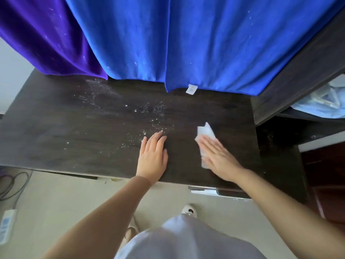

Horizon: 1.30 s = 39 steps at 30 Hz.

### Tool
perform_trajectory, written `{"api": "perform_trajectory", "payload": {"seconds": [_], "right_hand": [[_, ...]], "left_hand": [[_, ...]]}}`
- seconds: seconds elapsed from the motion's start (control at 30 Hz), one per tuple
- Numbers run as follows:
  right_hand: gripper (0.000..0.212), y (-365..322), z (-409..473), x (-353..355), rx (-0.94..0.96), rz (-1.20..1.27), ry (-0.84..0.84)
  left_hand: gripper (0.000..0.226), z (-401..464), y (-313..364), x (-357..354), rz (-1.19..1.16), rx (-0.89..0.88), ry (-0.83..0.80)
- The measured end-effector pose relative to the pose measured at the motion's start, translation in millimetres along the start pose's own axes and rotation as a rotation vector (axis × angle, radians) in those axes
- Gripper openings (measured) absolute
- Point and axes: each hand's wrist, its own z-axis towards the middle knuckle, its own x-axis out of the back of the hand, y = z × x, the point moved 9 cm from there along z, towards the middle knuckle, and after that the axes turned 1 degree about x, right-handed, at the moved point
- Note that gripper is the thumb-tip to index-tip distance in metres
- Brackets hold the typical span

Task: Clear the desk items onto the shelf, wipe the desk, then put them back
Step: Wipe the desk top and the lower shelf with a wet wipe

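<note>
1. Your right hand (217,156): fingers straight & together, palm down, pressing flat on a white wipe (204,134). No curl, no pinch; the hand just bears on it.
2. White wipe: folded, lies on the desk's right part, near the front edge. Its far end sticks out past your fingertips; a strip also shows along the left side of the hand; the rest is covered by the palm.
3. Your left hand (153,157): fingers straight, close together, laid flat on the bare desk, holding nothing. Wrist sits at the front edge. It's apart from the right hand, w/ dark wood between.
4. Desk (65,131): dark wood-grain top. White specks/powder (149,113) scattered from the back-left toward the centre, reaching just beyond your left fingertips.
5. Blue cloth (186,43): hangs behind the desk, hem touching the back edge; small white label (191,89) at the hem.
6. Purple cloth (43,34): hangs left of the blue one, hem at the desk's back-left.
7. Shelf unit (298,75): dark, adjoins the desk's right side; light-blue plastic-wrapped stuff (323,103) in a compartment, contents unclear.
8. Floor (56,199): pale. Power strip (7,225) & cables (13,182) at left; a white shoe (189,210) below the desk front.
</note>
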Motion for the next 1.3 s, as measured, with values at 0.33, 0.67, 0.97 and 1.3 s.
{"api": "perform_trajectory", "payload": {"seconds": [0.33,0.67,0.97,1.3], "right_hand": [[0.071,-148.4,93.5,-17.4,-0.518,0.082,0.197],[0.072,-100.9,45.1,-16.7,-0.438,-0.047,0.135],[0.067,-181.2,124.1,-16.7,-0.648,0.124,0.254],[0.068,-75.0,53.8,-14.1,-0.445,-0.038,0.089]], "left_hand": [[0.048,-26.2,-196.0,79.2,0.095,0.116,0.074],[0.048,-27.9,-203.9,78.8,0.076,0.094,0.067],[0.048,-26.7,-201.3,77.5,0.073,0.077,0.066],[0.046,-27.8,-204.8,80.6,0.067,0.129,0.081]]}}
